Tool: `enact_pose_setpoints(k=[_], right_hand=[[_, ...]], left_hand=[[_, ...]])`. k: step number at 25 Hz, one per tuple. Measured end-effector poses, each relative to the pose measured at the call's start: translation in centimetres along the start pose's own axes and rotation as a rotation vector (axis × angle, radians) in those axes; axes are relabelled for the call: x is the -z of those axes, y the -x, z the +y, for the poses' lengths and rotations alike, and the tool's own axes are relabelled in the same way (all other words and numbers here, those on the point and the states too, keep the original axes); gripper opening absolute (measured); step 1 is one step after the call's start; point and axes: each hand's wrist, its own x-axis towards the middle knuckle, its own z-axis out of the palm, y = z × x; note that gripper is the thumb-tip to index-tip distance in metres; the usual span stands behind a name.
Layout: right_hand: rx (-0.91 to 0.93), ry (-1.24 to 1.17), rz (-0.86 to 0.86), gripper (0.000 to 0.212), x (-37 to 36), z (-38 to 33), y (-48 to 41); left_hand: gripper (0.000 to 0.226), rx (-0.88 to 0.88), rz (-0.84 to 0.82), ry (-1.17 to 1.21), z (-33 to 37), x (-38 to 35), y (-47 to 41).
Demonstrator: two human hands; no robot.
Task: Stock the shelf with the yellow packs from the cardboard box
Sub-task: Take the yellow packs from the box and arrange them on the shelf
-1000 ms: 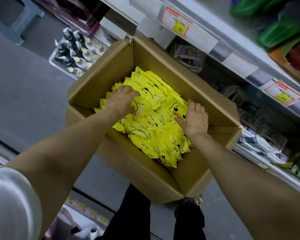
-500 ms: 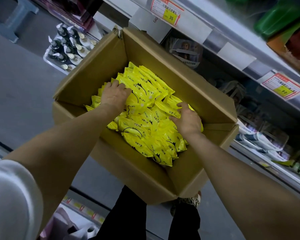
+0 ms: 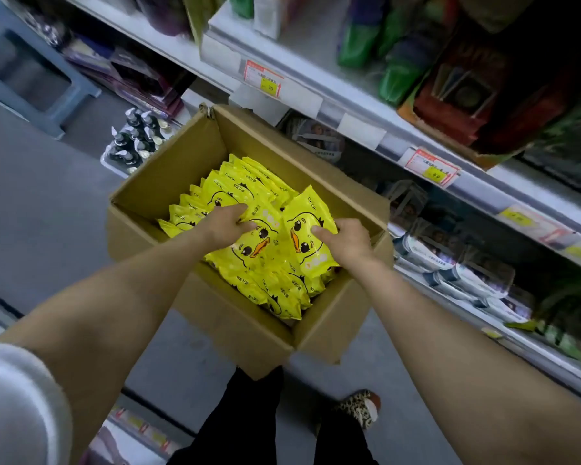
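Note:
An open cardboard box (image 3: 235, 325) stands on the floor in front of the shelf, holding several yellow packs (image 3: 249, 182) printed with a duck face. My left hand (image 3: 223, 226) grips one raised yellow pack (image 3: 259, 245) at its upper left edge. My right hand (image 3: 348, 241) grips a second raised yellow pack (image 3: 307, 213), thumb across its front. Both packs are tilted up, faces toward me, above the rest of the pile.
The shelf (image 3: 359, 105) runs along the right with price tags (image 3: 264, 78) on its edge and green and red goods above. Pump bottles (image 3: 136, 135) stand in a tray left of the box. A blue stool (image 3: 24, 72) stands at far left. My shoe (image 3: 359, 406) is below the box.
Both hands went from lying flat on the pile to gripping a pack each and lifting them up face-on. The view tilted up toward the shelf.

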Motion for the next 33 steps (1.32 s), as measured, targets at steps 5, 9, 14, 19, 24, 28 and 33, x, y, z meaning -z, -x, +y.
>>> enact_pose_setpoints(k=[5, 9, 14, 19, 24, 28, 33], right_hand=[[-0.016, -0.409, -0.036, 0.024, 8.2, 3.0, 6.3], [0.069, -0.495, 0.01, 0.026, 16.6, 5.7, 12.1], [0.21, -0.433, 0.194, 0.027, 29.2, 10.1, 18.7], [0.304, -0.286, 0.392, 0.034, 40.8, 13.2, 24.3], [0.309, -0.288, 0.56, 0.042, 50.0, 15.3, 27.7], [0.336, -0.385, 0.66, 0.038, 56.1, 15.7, 28.4], [0.346, -0.337, 0.852, 0.036, 63.8, 15.5, 27.7]], left_hand=[[0.063, -0.009, 0.017, 0.156, 9.6, -1.8, 7.0], [0.063, 0.016, -0.128, 0.353, 18.9, -2.7, 13.8], [0.062, -0.114, -0.272, 0.246, 30.4, -3.2, 18.8], [0.042, -0.293, -0.208, 0.048, 42.1, -3.3, 23.2], [0.046, -0.446, -0.153, -0.092, 52.1, -2.6, 25.1], [0.042, -0.548, -0.131, -0.178, 59.9, -1.5, 24.4], [0.084, -0.659, 0.033, -0.349, 69.7, 0.6, 21.7]])
